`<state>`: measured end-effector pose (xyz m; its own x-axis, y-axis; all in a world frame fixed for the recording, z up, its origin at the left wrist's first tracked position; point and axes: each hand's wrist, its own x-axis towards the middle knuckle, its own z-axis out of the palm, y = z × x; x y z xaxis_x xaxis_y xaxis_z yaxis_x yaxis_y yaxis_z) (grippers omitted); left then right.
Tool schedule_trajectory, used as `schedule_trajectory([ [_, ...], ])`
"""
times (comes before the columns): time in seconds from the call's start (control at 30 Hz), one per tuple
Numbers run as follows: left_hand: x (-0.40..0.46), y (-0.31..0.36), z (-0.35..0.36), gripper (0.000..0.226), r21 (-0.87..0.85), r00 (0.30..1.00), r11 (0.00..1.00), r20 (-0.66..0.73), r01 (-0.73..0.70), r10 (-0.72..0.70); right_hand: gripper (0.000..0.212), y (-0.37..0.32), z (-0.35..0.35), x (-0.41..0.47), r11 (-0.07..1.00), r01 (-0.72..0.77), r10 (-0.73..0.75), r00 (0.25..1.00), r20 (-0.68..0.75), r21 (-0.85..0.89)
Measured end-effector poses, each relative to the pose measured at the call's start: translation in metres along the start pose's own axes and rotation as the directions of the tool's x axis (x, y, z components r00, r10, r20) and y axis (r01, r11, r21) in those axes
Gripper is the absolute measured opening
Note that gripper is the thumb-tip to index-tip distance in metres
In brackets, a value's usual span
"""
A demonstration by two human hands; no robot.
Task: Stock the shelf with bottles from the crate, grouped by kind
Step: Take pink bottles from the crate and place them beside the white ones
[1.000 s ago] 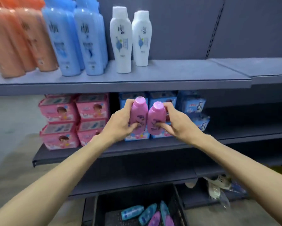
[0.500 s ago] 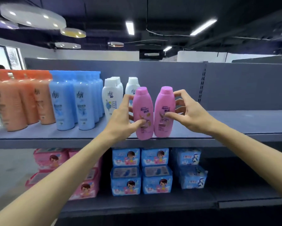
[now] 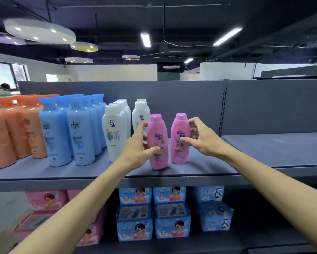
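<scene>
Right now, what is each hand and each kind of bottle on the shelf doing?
left hand: grips the left pink bottle.
right hand: pinches the right pink bottle.
left pink bottle: upright on the shelf, cap shut.
right pink bottle: upright on the shelf, cap shut.
white bottles: upright, in rows.
blue bottles: upright, in rows.
orange bottles: upright, grouped at the far left.

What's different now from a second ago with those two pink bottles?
Both pink bottles went up from in front of the lower shelf onto the top shelf, right of the white bottles, and now stand slightly apart. The left hand still holds the left pink bottle; the right hand keeps its grip on the right pink bottle. Shelf stock unchanged.
</scene>
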<state>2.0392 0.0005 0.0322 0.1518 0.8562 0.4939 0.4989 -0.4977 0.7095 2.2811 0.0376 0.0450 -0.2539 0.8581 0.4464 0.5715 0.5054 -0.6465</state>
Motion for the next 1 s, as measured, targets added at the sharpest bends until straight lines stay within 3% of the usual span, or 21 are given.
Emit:
schedule_trajectory([
  [0.23,0.003,-0.009,-0.003,0.065,-0.035,0.998,0.999,0.063,-0.016,0.018,0.036,0.005,0.002,0.000,0.984,-0.119,0.116,0.993,0.028,0.133],
  [0.5,0.004,-0.015,-0.004,0.054,-0.088,0.998,0.996,0.059,-0.004,0.009,0.039,0.016,0.009,0.006,0.983,-0.167,0.160,0.983,0.084,0.082],
  [1.0,0.005,-0.009,-0.001,0.049,-0.002,0.998,1.000,0.061,-0.021,0.021,0.040,0.076,0.046,0.156,0.990,-0.141,0.139,0.982,0.127,0.004],
])
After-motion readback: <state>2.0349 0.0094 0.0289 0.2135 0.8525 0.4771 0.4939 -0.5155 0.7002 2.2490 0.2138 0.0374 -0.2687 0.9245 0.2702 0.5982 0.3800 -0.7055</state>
